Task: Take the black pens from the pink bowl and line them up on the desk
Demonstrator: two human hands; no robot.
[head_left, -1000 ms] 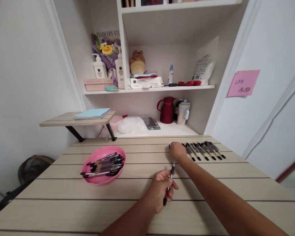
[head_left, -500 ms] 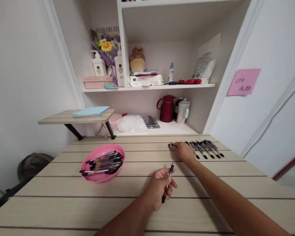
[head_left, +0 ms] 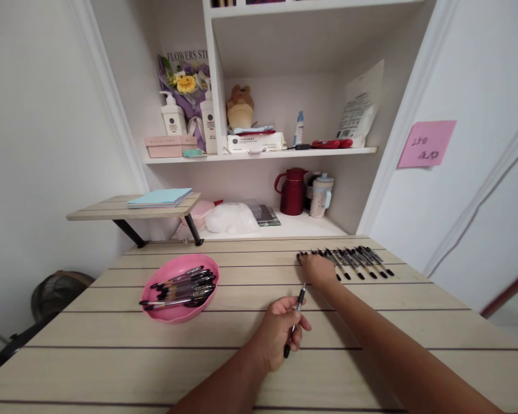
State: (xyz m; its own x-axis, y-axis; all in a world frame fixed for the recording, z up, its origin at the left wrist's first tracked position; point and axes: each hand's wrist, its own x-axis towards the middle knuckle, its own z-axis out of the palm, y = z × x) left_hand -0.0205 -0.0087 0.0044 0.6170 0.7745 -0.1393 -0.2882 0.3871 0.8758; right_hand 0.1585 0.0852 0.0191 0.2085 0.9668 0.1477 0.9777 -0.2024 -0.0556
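My left hand [head_left: 280, 332] is closed round a black pen [head_left: 296, 317], held upright-tilted over the middle of the wooden table [head_left: 112, 356]. My right hand [head_left: 318, 269] reaches out to the far right part of the table and rests on the left end of a row of several black pens [head_left: 358, 262] laid side by side. Its fingers are curled down over the pens there; whether it grips one is hidden. A pink bowl [head_left: 155, 309] with several more black pens sits to the left.
Behind the table a white shelf unit holds a dark red jug [head_left: 292, 192], a cup [head_left: 322, 196], bottles, a tissue pack and a plush toy. A small raised wooden stand [head_left: 129, 210] with a blue notebook stands at the back left. A pink note [head_left: 426, 144] sticks on the right wall.
My right hand shifted slightly right, then back left, along the left end of the pen row. My left hand with its pen stayed almost still.
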